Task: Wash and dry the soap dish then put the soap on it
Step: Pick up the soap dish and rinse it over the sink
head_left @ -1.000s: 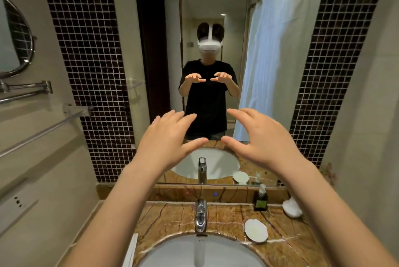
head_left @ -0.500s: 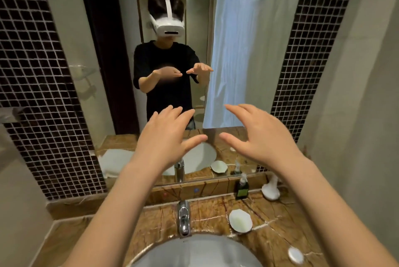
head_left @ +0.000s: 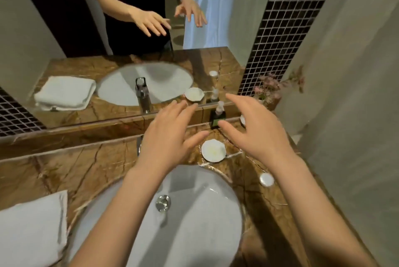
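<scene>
Head-camera view down onto a brown marble bench (head_left: 64, 171) with a white oval sink (head_left: 194, 223). Both hands hover above the sink's far rim, fingers spread and relaxed, holding nothing. The soap dish (head_left: 213, 150), white, round and scalloped, so with no long axis, lies flat on the bench just past the sink's far right rim. It shows in the gap between the left hand (head_left: 170, 137) and the right hand (head_left: 257, 133), below both thumbs. The left thumb tip looks nearest, though heights cannot be judged. A small round white soap (head_left: 266, 179) lies nearer and right of the dish. A folded white towel (head_left: 32, 230) lies near left.
</scene>
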The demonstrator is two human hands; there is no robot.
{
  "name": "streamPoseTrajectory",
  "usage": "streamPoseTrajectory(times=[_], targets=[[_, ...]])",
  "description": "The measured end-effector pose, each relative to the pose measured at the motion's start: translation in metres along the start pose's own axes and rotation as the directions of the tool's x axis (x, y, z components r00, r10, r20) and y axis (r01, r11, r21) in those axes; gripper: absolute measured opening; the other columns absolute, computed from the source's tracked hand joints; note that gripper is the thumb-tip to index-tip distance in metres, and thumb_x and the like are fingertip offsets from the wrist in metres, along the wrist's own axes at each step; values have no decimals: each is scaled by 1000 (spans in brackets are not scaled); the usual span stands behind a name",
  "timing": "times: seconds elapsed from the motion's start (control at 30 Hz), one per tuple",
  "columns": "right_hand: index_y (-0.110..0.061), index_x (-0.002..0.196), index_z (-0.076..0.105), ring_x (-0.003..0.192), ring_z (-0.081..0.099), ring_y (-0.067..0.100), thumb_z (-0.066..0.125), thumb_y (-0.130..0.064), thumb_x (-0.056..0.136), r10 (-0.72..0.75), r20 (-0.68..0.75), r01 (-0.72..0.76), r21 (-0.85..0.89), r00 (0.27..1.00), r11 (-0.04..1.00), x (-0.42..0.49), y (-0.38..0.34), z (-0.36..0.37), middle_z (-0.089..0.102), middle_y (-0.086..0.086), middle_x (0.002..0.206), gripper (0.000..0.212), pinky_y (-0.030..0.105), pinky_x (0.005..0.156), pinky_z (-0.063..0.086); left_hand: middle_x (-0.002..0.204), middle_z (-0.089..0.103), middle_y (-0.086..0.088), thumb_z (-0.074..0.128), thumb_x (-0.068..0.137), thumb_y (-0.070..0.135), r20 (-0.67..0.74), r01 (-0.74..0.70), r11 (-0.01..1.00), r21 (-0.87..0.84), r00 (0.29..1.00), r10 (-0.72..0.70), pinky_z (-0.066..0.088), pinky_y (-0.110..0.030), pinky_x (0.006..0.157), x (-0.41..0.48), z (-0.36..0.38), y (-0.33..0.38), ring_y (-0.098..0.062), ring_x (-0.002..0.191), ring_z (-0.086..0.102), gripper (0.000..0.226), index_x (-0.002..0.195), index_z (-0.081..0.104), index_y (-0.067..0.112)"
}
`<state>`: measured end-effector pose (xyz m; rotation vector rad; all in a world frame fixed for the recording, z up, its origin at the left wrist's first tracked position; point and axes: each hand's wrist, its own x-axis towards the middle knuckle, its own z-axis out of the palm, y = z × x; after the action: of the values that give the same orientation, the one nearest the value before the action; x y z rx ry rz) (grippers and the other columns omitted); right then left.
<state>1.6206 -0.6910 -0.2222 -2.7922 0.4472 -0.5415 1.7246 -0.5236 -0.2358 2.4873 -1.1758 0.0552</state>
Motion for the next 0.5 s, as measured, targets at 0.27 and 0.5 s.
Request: streamPoseTrajectory(times=[0.27, 0.5], targets=[[-29, 137, 42, 125, 47, 14, 50, -59, 81, 134, 207, -159, 108, 969, 981, -39, 78, 130, 53, -6, 136, 63, 35, 100, 41, 151, 36, -4, 35, 84, 67, 199, 57, 998, -30, 979, -50, 25, -42, 113, -4, 152, -24, -22, 141, 26, 71, 141, 34, 25], [-24, 132, 51, 119, 52, 16, 56, -53, 79, 188, 142, -205, 124, 972, 971, -57, 106, 195, 58, -3, 133, 60, 32, 93, 45, 149, 39, -8, 34, 83, 65, 256, 90, 995, -44, 964, -76, 29, -48, 110, 1, 214, -37, -28, 138, 31, 72, 140, 38, 20]])
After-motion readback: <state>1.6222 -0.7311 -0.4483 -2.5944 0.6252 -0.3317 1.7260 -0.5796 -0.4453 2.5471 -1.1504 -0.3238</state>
